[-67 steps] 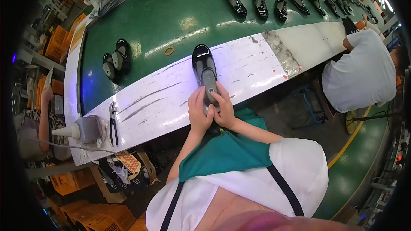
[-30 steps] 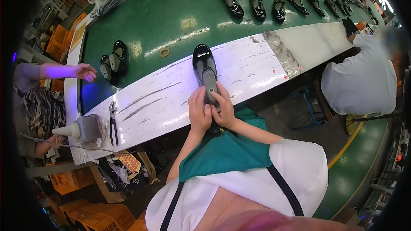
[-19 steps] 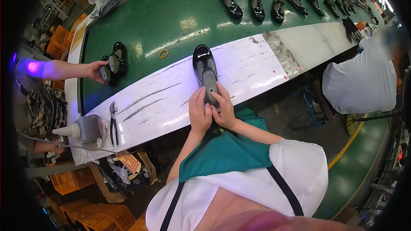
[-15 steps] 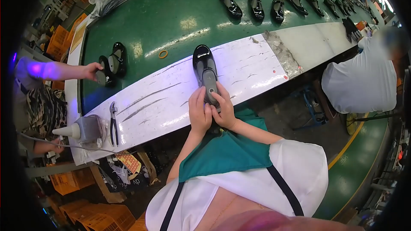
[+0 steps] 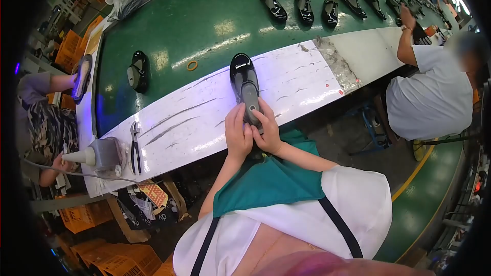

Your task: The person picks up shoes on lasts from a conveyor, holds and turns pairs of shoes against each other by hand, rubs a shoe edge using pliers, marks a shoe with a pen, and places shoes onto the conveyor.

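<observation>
A glossy black strapped shoe (image 5: 242, 71) lies on the white table strip (image 5: 291, 87), its toe pointing away from me. Both my hands are closed around its heel end. The fingers of my left hand (image 5: 238, 132) press on the left side of the heel. On the right side, my right hand (image 5: 268, 129) grips the heel, with its thumb on the grey insole near a small round mark. The shoe's strap spans its opening. Parts of the heel are hidden behind my fingers.
Several black shoes (image 5: 304, 7) stand along the green surface (image 5: 204, 10). Another shoe (image 5: 137, 71) and a tape ring (image 5: 192, 65) lie left. Pliers (image 5: 135, 148) and a squeeze bottle (image 5: 105, 154) are near the left end. Co-workers sit on both sides; the right one's arm (image 5: 407, 36) reaches over the table.
The left co-worker has lifted one shoe off the green surface and carried it left. The right co-worker's arm has reached out toward the row of shoes. My hands have hardly moved.
</observation>
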Demonstrator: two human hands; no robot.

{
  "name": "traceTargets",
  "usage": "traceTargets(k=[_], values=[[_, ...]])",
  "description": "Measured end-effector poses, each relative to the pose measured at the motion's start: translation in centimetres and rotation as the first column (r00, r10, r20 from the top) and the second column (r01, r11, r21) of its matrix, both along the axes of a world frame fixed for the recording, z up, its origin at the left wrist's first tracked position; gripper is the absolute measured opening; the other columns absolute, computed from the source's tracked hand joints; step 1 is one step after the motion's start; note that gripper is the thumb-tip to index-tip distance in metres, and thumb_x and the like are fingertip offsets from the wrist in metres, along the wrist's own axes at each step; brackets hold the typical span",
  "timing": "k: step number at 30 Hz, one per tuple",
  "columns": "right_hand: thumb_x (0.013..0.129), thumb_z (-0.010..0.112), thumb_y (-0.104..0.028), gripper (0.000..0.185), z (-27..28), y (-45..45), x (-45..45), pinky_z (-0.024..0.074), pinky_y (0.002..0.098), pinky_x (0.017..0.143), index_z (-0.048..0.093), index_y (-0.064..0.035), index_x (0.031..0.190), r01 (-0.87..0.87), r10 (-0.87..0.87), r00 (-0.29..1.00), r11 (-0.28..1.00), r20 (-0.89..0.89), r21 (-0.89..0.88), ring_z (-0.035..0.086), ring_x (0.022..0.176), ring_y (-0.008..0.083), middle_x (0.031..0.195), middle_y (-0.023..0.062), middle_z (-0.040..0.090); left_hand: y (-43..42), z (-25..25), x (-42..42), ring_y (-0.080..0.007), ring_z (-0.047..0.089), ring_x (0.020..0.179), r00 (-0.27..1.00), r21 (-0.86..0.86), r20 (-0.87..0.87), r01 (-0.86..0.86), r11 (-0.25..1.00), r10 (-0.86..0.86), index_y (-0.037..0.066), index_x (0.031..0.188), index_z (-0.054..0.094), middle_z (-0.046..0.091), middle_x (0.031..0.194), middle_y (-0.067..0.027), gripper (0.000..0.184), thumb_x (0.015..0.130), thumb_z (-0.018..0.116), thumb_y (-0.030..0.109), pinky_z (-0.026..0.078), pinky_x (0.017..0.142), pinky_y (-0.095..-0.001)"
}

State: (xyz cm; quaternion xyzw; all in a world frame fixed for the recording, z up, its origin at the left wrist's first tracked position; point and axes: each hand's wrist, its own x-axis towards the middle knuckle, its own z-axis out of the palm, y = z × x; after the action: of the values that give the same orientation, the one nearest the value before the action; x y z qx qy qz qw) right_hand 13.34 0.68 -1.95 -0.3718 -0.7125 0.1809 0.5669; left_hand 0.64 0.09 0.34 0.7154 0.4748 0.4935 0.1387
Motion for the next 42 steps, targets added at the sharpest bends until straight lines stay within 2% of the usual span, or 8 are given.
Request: traceTargets(k=[10, 14, 20, 23, 26, 29, 35, 42], values=[[0.079, 0.068, -0.02, 0.089, 3.9, 1.4, 0.6, 0.0248, 0.0424, 0.111, 0.014, -0.0002, 0.147, -0.229, 0.091, 0.959, 0.805, -0.269, -0.547, 0.025, 0.136, 0.0382, 0.147, 0.0258, 0.023, 0.1, -0.2, 0.2, -0.0405, 0.044, 0.122, 0.999, -0.016, 0.033, 0.0, 1.0, 0.001, -0.004, 0.132, 0.044, 0.045, 0.133, -0.0234, 0.048, 0.087, 0.046, 0.012, 0.034, 0.104, -0.045], [0.076, 0.067, -0.014, 0.09, 4.5, 2.4, -0.3, 0.0224, 0.0422, 0.112, 0.014, -0.0023, 0.148, -0.111, 0.135, 0.991, 0.884, 0.02, -0.454, 0.024, 0.138, 0.0349, 0.148, 0.0214, 0.022, 0.2, -0.6, 0.1, -0.0415, 0.04, 0.126, 0.999, 0.008, 0.032, -0.044, 0.999, 0.044, -0.004, 0.134, 0.042, 0.041, 0.137, -0.0248, 0.048, 0.093, 0.039, 0.022, 0.032, 0.105, -0.0463], [0.077, 0.068, -0.018, 0.089, 5.5, 4.2, -1.2, 0.0241, 0.044, 0.112, 0.016, -0.0061, 0.148, -0.293, 0.321, 0.947, 0.825, -0.026, -0.483, 0.024, 0.137, 0.0374, 0.146, 0.022, 0.024, 0.3, -1.6, 0.1, -0.0424, 0.033, 0.131, 0.96, 0.081, 0.257, -0.139, 0.987, 0.114, -0.002, 0.136, 0.036, 0.029, 0.144, -0.0276, 0.048, 0.097, 0.032, 0.025, 0.029, 0.107, -0.0474], [0.085, 0.067, -0.027, 0.087, 5.0, 7.5, -0.4, 0.029, 0.0468, 0.11, 0.011, -0.009, 0.15, -0.537, 0.582, 0.801, 0.59, -0.143, -0.603, 0.029, 0.136, 0.0365, 0.149, 0.021, 0.02, 0.1, -1.6, -0.2, -0.0433, 0.03, 0.133, 0.938, -0.016, 0.293, -0.189, 0.982, 0.186, 0.0, 0.139, 0.028, 0.023, 0.147, -0.028, 0.053, 0.09, 0.046, 0.01, 0.027, 0.108, -0.0489], [0.085, 0.068, -0.03, 0.091, 4.0, 16.4, 2.6, 0.0279, 0.0479, 0.11, 0.008, -0.0094, 0.151, -0.429, 0.416, 0.896, 0.73, -0.152, -0.532, 0.025, 0.14, 0.0334, 0.154, 0.0187, 0.017, 0.3, -1.3, -0.3, -0.0439, 0.029, 0.133, 0.971, -0.002, 0.157, -0.185, 0.983, 0.183, 0.0, 0.138, 0.028, 0.024, 0.146, -0.0283, 0.058, 0.085, 0.051, 0.006, 0.025, 0.109, -0.0496], [0.078, 0.072, -0.031, 0.089, 3.2, 29.2, 10.1, 0.0244, 0.0413, 0.113, 0.023, 0.0037, 0.144, 0.157, -0.123, 0.983, 0.949, 0.139, -0.273, 0.031, 0.136, 0.037, 0.147, 0.0251, 0.031, 0.1, -1.4, 0.0, -0.0445, 0.029, 0.133, 0.976, -0.015, 0.062, -0.21, 0.978, 0.21, 0.0, 0.137, 0.029, 0.024, 0.146, -0.0284, 0.06, 0.082, 0.054, 0.004, 0.024, 0.109, -0.0503], [0.074, 0.072, -0.033, 0.087, -0.9, 45.8, 28.2, 0.0312, 0.0473, 0.105, 0.029, 0.0061, 0.139, 0.871, -0.833, 0.481, 0.489, 0.272, -0.044, 0.039, 0.125, 0.042, 0.13, 0.0286, 0.044, 0.4, -3.1, -0.5, -0.0477, 0.03, 0.132, 0.967, 0.014, 0.052, -0.251, 0.968, 0.25, 0.004, 0.137, 0.029, 0.026, 0.144, -0.0316, 0.064, 0.079, 0.055, 0.001, 0.023, 0.108, -0.0549], [0.072, 0.073, -0.044, 0.089, -4.3, 50.8, 35.8, 0.0399, 0.0452, 0.102, 0.033, -0.0055, 0.141, 0.773, -0.797, 0.509, 0.257, 0.325, -0.579, 0.048, 0.124, 0.0377, 0.134, 0.0199, 0.05, 0.3, -3.9, -0.1, -0.0507, 0.034, 0.127, 0.956, 0.045, 0.006, -0.292, 0.955, 0.292, 0.006, 0.133, 0.03, 0.029, 0.139, -0.0353, 0.061, 0.076, 0.054, 0.0, 0.025, 0.106, -0.0602]])
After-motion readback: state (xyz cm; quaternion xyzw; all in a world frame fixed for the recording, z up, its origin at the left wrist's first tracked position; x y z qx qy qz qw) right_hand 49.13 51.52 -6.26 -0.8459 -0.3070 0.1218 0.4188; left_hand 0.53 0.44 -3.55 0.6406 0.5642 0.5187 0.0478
